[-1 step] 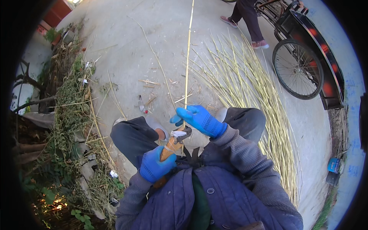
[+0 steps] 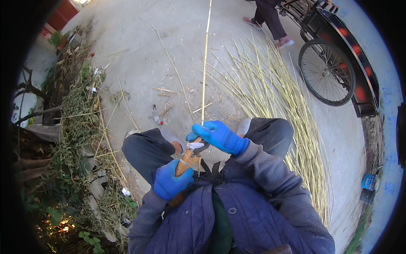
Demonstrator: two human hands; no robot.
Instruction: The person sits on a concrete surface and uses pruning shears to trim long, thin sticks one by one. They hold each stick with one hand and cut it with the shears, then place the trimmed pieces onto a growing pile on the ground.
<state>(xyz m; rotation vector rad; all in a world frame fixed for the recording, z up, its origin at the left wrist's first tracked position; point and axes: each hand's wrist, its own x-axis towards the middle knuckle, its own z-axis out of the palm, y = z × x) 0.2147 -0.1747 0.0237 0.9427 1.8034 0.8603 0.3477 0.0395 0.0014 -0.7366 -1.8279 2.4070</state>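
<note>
In the head view, I see the left hand (image 2: 172, 180), in a blue knitted glove, with its fingers curled around a brown wooden-handled tool (image 2: 185, 164) bound with white cloth (image 2: 195, 145). The right hand (image 2: 222, 137), gloved likewise, pinches a long, thin, pale-yellow stalk (image 2: 204, 80) at the tool's head; I cannot tell how its lower fingers are set. The stalk rises from that grip, over the grey concrete ground (image 2: 127, 46), to the upper edge of the view. A loose spread of yellow-green stalks (image 2: 298, 127) lies to the right. Beyond it, I register a black spoked wheel (image 2: 327, 73) beside a dark cart panel (image 2: 359, 72).
</note>
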